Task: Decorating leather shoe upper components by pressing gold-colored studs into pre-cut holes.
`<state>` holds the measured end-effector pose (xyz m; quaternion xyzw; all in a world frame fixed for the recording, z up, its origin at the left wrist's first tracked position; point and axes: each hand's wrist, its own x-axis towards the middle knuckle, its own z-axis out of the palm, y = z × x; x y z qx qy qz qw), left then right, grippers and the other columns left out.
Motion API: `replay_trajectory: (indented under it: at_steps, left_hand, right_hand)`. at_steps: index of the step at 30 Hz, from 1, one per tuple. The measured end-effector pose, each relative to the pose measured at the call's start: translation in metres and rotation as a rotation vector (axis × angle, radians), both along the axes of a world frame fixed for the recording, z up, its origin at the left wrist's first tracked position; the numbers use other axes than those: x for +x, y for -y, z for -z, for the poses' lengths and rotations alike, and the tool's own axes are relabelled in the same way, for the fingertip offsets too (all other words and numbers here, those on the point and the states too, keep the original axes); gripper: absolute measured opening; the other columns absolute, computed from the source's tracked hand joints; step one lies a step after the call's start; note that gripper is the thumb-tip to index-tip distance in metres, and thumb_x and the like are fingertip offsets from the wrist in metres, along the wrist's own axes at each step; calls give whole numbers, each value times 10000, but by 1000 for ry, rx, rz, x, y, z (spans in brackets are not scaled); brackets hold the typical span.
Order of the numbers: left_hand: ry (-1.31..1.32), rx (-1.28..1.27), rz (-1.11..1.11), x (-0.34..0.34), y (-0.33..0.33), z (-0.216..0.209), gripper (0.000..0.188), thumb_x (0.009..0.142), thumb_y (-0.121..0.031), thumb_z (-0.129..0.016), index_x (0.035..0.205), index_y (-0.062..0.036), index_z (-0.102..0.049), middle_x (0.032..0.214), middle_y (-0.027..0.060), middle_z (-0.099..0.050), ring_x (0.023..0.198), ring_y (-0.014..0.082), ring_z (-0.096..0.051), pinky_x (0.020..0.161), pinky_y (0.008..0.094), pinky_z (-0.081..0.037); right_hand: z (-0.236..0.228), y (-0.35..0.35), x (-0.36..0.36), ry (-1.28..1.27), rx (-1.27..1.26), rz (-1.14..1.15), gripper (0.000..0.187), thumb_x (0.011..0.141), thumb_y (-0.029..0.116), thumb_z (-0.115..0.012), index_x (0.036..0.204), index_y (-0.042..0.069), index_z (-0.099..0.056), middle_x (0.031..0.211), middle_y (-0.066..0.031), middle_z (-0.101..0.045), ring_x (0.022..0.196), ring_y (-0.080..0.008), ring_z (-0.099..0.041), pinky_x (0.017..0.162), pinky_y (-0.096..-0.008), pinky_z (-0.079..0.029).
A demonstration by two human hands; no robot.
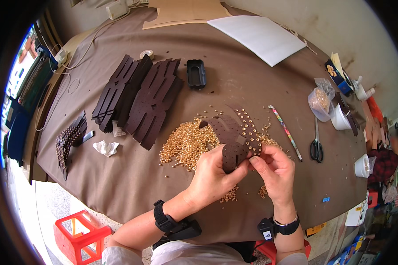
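Observation:
Between my hands is a dark brown leather piece (225,130), cut into strips and punched with small holes. One of its strips, on the right, carries rows of gold studs. My left hand (213,176) is closed around the near end, where the leather curls over the fingers. Thumb and fingers of my right hand (274,170) pinch at the lower end of the studded strip; any loose stud between those fingertips is too small to make out. A heap of gold studs (185,143) lies just beyond my left hand, with more scattered under and around the leather.
Stacked brown leather pieces (152,104) lie at the left, near a studded piece (68,141) and crumpled paper (105,148). Beyond the heap sits a black tray (196,74). At the right are a patterned pencil (286,132), scissors (316,148) and a plastic tub (320,104).

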<state>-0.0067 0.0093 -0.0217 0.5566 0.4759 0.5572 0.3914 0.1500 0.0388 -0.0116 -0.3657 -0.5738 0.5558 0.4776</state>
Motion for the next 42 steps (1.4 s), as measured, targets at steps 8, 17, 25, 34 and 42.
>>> replay_trajectory:
  at_steps: [8,17,25,34,42]
  left_hand:
    - [-64,88,-76,3,1,-1,131,749,-48,-668,872,-26,-629,754,124,-613,635,277,-604,594,337,-492]
    - [-55,-58,-57,3,2,-4,141,739,-72,-684,856,-19,-625,734,124,-623,629,282,-610,593,319,-499]
    - [-203,138,-56,-3,-4,4,144,731,-56,-671,856,-14,-613,747,129,-612,646,300,-593,590,354,-488]
    - [-302,196,-76,-1,-7,10,131,714,-36,-669,825,-14,-603,713,134,-577,652,323,-571,578,380,-473]
    - [-154,31,-18,-2,-5,4,135,723,-48,-670,837,-10,-608,741,123,-603,661,266,-603,606,336,-485]
  right_hand:
    - [3,-1,1,119,77,6,112,876,21,-613,975,-31,-623,890,-53,-649,786,-113,-631,685,-234,-527]
    - [1,1,2,415,295,121,72,873,22,-620,928,-25,-619,828,-40,-659,695,-84,-605,634,-215,-502]
    - [1,1,2,58,-83,-30,103,880,56,-622,963,-4,-632,892,-23,-653,775,-70,-595,694,-219,-497]
    - [-3,0,1,485,178,80,62,871,29,-608,884,-29,-591,843,-33,-628,731,-94,-597,658,-238,-480]
    - [4,-3,5,89,-185,-24,74,889,64,-601,926,0,-606,876,-17,-640,749,-92,-594,663,-248,-496]
